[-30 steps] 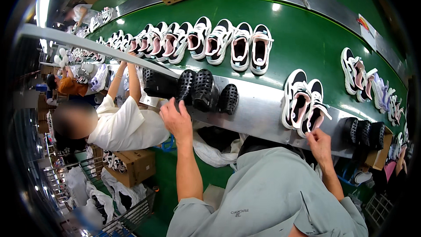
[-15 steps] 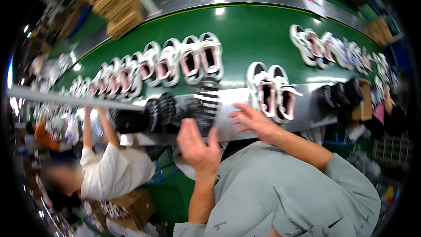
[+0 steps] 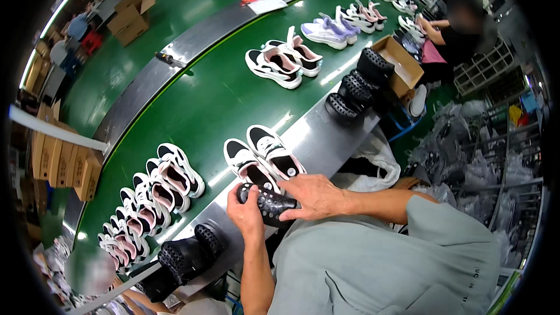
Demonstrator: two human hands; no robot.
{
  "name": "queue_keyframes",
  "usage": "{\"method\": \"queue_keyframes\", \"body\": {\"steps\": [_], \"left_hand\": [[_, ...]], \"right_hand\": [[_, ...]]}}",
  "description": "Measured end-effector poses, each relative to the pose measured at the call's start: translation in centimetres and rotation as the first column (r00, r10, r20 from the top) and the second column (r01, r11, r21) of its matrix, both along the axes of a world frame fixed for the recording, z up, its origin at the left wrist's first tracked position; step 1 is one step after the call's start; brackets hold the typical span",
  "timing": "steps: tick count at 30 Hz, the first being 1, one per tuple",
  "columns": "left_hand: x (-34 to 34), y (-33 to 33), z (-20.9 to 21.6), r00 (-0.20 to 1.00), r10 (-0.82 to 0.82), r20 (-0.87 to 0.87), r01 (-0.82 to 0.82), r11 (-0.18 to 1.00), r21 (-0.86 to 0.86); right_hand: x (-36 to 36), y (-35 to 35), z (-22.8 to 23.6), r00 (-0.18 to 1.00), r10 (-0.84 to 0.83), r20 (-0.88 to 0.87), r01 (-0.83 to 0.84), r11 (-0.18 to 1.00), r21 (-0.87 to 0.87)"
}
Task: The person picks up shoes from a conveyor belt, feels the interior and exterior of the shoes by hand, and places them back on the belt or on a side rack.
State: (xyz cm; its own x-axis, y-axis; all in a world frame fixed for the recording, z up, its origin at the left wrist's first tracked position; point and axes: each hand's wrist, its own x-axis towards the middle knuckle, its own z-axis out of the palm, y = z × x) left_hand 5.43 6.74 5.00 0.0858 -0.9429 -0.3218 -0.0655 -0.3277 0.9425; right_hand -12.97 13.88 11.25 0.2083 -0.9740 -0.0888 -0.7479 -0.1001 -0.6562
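Black studded piece (image 3: 272,203), gripped by our left hand (image 3: 246,213) at one end and our right hand (image 3: 315,195) at the other, is near a pair of sneakers (image 3: 272,149) at the worktop (image 3: 318,146). We judge the handling unfinished; how much remains, we cannot tell.
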Motion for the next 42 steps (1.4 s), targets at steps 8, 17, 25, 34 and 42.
{"method": "queue_keyframes", "body": {"steps": [8, 17, 25, 34, 42], "left_hand": [[-2.7, -0.6, -0.7, 0.995, -0.044, -0.092, 0.053, 0.994, 0.099], [-0.8, -6.5, -4.0, 0.671, -0.212, 0.711, 0.611, 0.700, -0.368], [0.7, -6.2, -3.1, 0.792, -0.475, 0.384, 0.577, 0.787, -0.217], [1.3, -4.3, -4.9, 0.754, -0.393, 0.526, 0.544, 0.823, -0.166], [-0.4, 2.3, -6.1, 0.773, -0.377, 0.510, 0.320, 0.926, 0.200]], "right_hand": [[-1.1, 0.4, -1.5, 0.995, -0.096, 0.008, 0.092, 0.972, 0.217], [-1.1, -5.2, -2.4, 0.971, 0.050, -0.234, -0.012, 0.986, 0.165], [3.9, -4.3, -9.1, 0.924, 0.003, -0.382, -0.071, 0.984, -0.163], [3.2, -6.3, -13.3, 0.977, -0.050, -0.208, -0.034, 0.922, -0.385], [3.5, -3.1, -10.1, 0.927, -0.307, -0.218, 0.260, 0.940, -0.219]]}}
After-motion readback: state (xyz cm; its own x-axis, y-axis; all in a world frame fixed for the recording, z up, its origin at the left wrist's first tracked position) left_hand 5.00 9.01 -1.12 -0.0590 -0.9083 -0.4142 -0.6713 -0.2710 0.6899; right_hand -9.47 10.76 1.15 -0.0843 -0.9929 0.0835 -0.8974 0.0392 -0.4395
